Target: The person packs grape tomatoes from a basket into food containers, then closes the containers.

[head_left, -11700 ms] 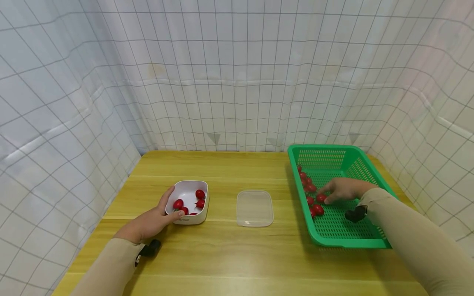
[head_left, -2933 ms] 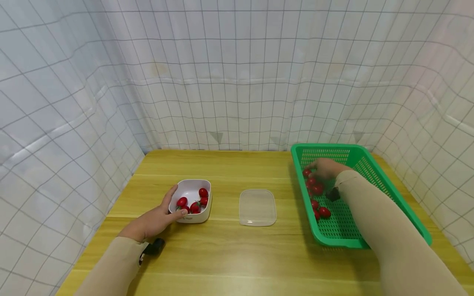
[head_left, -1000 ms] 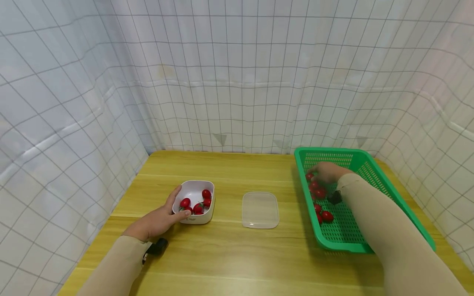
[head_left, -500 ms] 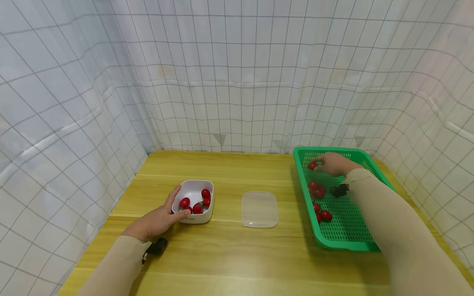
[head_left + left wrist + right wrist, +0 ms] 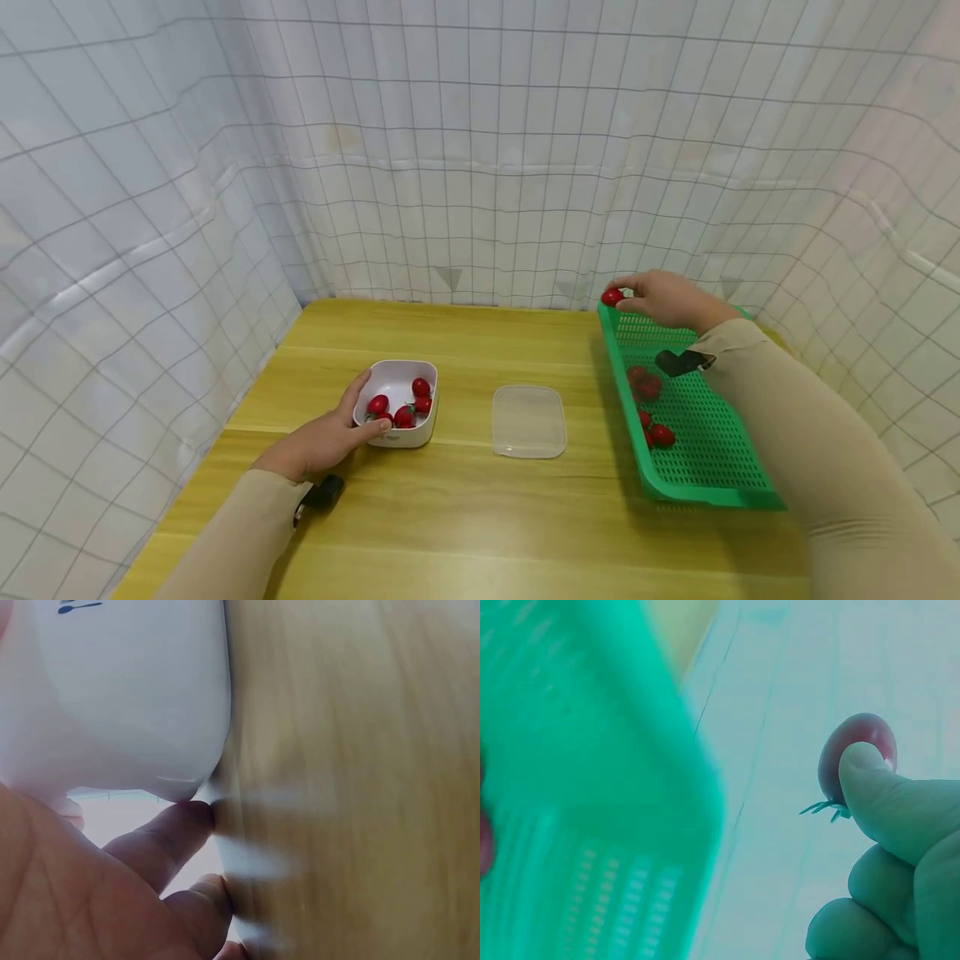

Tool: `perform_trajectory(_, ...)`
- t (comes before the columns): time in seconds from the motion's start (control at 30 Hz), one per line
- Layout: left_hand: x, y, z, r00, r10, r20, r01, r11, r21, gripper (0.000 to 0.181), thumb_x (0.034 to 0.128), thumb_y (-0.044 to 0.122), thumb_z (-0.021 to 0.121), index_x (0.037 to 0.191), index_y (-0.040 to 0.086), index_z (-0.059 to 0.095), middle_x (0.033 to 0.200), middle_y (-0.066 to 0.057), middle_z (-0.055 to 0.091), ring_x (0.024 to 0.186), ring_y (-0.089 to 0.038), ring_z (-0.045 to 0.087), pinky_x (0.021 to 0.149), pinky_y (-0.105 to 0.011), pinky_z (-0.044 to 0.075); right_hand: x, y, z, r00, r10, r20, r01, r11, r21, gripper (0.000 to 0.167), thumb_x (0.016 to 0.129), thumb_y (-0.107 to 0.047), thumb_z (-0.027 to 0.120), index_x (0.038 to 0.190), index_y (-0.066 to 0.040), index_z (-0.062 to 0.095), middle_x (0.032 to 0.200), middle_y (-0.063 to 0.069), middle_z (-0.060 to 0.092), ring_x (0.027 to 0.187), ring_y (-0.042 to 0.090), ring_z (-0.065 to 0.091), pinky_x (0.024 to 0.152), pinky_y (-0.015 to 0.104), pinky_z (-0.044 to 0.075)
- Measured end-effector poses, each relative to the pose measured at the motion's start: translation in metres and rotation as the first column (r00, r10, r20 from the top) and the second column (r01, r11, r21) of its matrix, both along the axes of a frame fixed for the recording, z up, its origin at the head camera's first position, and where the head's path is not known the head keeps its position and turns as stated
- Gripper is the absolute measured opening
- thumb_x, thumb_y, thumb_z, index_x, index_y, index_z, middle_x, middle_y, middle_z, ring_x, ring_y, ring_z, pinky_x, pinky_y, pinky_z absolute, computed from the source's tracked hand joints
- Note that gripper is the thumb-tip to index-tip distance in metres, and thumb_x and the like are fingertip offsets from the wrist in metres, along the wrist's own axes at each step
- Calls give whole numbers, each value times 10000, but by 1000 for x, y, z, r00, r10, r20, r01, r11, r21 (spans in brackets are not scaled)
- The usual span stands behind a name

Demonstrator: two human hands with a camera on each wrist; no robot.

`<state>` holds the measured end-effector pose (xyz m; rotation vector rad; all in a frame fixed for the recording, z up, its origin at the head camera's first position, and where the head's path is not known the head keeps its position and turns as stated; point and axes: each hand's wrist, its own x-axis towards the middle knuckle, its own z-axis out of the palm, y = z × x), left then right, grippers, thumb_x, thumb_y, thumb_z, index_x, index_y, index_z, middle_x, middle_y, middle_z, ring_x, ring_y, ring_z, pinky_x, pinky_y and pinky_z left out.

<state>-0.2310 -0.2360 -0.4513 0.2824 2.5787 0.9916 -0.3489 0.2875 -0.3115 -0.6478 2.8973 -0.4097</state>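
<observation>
My right hand point(image 5: 667, 300) pinches a cherry tomato point(image 5: 612, 297) between thumb and fingers, above the far left corner of a green basket point(image 5: 637, 454). In the right wrist view the pinched tomato point(image 5: 855, 754) shows its green stem pointing down. Several more cherry tomatoes point(image 5: 662, 435) lie along the basket's left side. On the left, my left hand point(image 5: 322, 439) grips the near left corner of a white square container point(image 5: 412, 437), thumb at the front rim. Several cherry tomatoes point(image 5: 405, 415) sit inside it. The left wrist view shows the container's outer wall point(image 5: 135, 697) close to the palm.
A translucent square lid point(image 5: 528, 422) lies flat on the wooden table point(image 5: 465, 517) between the container and the basket. A white grid-patterned curtain point(image 5: 517, 192) hangs behind the table and along both sides.
My right hand has lifted a cherry tomato from the basket's far left part up to rim height. The container gained one tomato since the earliest frame. My left hand keeps its grip.
</observation>
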Motion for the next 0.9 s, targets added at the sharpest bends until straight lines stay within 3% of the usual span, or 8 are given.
perform_trajectory(0.13, 0, 1, 1, 1000, 3, 0, -3, 1000, 5, 1033, 1030, 618, 550, 1687, 225, -144, 1687, -337, 240, 1509, -548, 352, 1194, -699, 322, 5, -43, 9, 998, 62, 3, -62, 998, 0, 461, 1092, -277, 581, 1526, -124, 561, 546, -79, 335, 557, 111, 254, 611, 327, 325)
perform_trajectory(0.2, 0, 1, 1, 1000, 3, -4, -3, 1000, 2, 1034, 1029, 622, 548, 1688, 224, -143, 1682, -338, 253, 1507, -545, 357, 1195, -695, 322, 8, -66, 10, 995, 98, 1, -98, 995, -2, 448, 1085, -277, 599, 1514, -147, 583, 577, -76, 470, 575, 109, 289, 643, 327, 354)
perform_trajectory(0.33, 0, 1, 0, 1000, 1, -10, -1, 1000, -3, 1034, 1029, 629, 544, 1688, 224, -142, 1687, -332, 244, 1513, -546, 348, 1200, -695, 315, 12, -109, 9, 983, 184, 17, -183, 983, -12, 397, 1076, -266, 624, 1464, -183, 634, 907, -36, 754, 652, 130, 404, 731, 346, 421)
perform_trajectory(0.43, -1, 0, -1, 1000, 3, -8, -3, 1000, 1, 1038, 1027, 632, 546, 1688, 223, -141, 1695, -326, 229, 1517, -548, 337, 1203, -697, 310, 16, -141, 5, 970, 242, 33, -242, 970, 1, 396, 1075, -275, 629, 1463, -197, 638, 1184, -8, 768, 808, 130, 568, 823, 355, 499)
perform_trajectory(0.53, -2, -1, -1, 1000, 6, -3, -6, 1000, 7, 1041, 1026, 631, 550, 1688, 223, -142, 1697, -324, 226, 1520, -545, 333, 1207, -697, 304, 20, -170, -1, 954, 298, 42, -299, 954, 14, 405, 1079, -283, 621, 1476, -202, 630, 1305, 9, 739, 991, 157, 655, 938, 379, 539)
perform_trajectory(0.6, -2, -1, -1, 1000, 6, 0, -6, 1000, 7, 1039, 1027, 630, 548, 1688, 224, -144, 1697, -326, 222, 1523, -545, 329, 1210, -697, 299, 23, -189, -6, 937, 346, 44, -347, 938, 20, 391, 1084, -277, 611, 1466, -198, 636, 1321, 13, 731, 1088, 162, 668, 996, 389, 541)
perform_trajectory(0.8, -1, 0, -1, 1000, 7, 14, -6, 1000, -11, 1043, 1022, 651, 538, 1685, 242, -156, 1691, -337, 229, 1516, -555, 337, 1195, -712, 310, 34, -233, -24, 877, 480, 29, -481, 875, 53, 330, 1092, -283, 597, 1407, -204, 660, 1204, -32, 747, 996, 130, 656, 940, 343, 543)
perform_trajectory(0.9, -1, 0, -2, 1000, 7, 20, -7, 1000, -9, 1041, 1022, 649, 537, 1685, 245, -158, 1690, -332, 240, 1512, -552, 347, 1189, -716, 315, 40, -250, -32, 862, 505, 37, -506, 861, 51, 346, 1092, -278, 597, 1423, -196, 655, 1225, -39, 744, 1040, 117, 666, 975, 326, 545)
